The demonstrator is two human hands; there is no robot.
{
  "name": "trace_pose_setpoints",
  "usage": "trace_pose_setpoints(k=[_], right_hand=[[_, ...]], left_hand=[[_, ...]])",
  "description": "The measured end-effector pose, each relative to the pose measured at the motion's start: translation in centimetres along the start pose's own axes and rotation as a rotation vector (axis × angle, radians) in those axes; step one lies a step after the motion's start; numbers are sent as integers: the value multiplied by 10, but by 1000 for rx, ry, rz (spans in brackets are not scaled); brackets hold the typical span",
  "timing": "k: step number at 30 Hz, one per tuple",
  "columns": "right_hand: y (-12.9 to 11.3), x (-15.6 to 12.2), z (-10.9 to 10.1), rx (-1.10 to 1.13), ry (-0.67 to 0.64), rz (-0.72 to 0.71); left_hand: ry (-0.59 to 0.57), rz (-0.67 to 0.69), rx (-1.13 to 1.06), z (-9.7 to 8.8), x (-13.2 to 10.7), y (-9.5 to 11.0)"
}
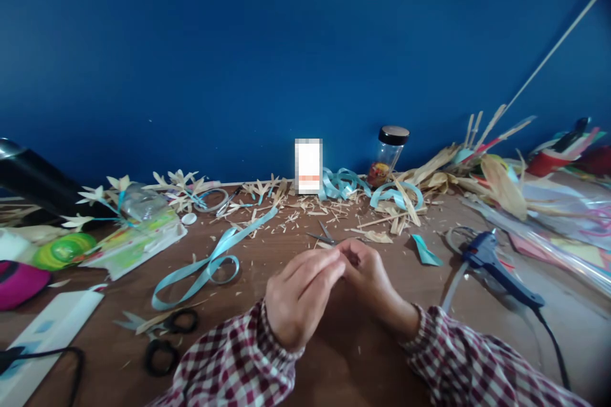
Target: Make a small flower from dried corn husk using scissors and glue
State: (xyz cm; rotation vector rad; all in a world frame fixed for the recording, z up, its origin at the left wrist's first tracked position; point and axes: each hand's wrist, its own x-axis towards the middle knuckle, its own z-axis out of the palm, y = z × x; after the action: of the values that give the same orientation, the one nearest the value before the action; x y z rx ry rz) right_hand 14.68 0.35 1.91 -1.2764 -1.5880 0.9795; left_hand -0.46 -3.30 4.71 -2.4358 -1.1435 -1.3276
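Observation:
My left hand [305, 289] and my right hand [370, 276] meet over the middle of the table. Fingers of both are closed together at the tips, and whatever they may hold is hidden. Just beyond the fingertips two thin pointed metal blades [325, 235] show, opened in a V; I cannot tell whether they are held or lie on the wood. Left of my left hand lies a looped light blue ribbon [206, 267]. Nearer to me are black-handled scissors [160, 337] with their blades apart. A short piece of blue ribbon [426, 250] lies beyond my right hand.
A blue glue gun [499, 267] with a cord lies at right. Dried husk scraps [305, 206] litter the back, near a black-lidded jar [389, 152] and a blurred lit rectangle [309, 166]. At left are husk flowers [98, 197] and a white power strip [52, 343].

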Motion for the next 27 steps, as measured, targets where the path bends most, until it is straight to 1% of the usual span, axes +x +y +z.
trace_pose_setpoints(k=[1,2,3,4,5,7,8,9,10,12,14,17,19,22,25,27], right_hand=[[-1,0,0,-11,-3,-15],[-2,-1,0,-23,-2,-31],[-3,-2,0,-38,3,-47],[-4,-2,0,-52,9,-59],[-5,-2,0,-64,13,-69],[-5,-3,1,-79,20,-86],[-4,-3,1,-84,21,-93],[-4,-3,1,-87,21,-101],[-4,-4,1,-87,19,-109],[-4,-4,1,-78,12,-122],[-5,-5,1,-66,-5,-122],[-5,-5,1,-9,-36,-91],[-2,-4,3,94,-70,-44],[2,-1,5,262,-129,49],[4,1,5,316,-142,96],[3,2,4,321,-146,104]], left_hand=[[-94,-69,31,2,0,-1],[-160,-148,82,4,1,-2],[-188,-212,135,5,3,-4],[-184,-241,173,5,4,-6],[-142,-236,184,4,5,-7],[-30,-203,98,2,6,-7],[6,-210,16,2,5,-6],[8,-246,-79,3,5,-5],[-20,-303,-171,5,4,-4],[-114,-433,-291,11,1,-4],[-176,-525,-343,17,-1,-8],[-236,-608,-360,19,-2,-15],[-260,-683,-384,18,-1,-19],[-271,-851,-508,18,0,-24],[-271,-1003,-635,19,1,-26],[-270,-1055,-660,19,2,-27]])
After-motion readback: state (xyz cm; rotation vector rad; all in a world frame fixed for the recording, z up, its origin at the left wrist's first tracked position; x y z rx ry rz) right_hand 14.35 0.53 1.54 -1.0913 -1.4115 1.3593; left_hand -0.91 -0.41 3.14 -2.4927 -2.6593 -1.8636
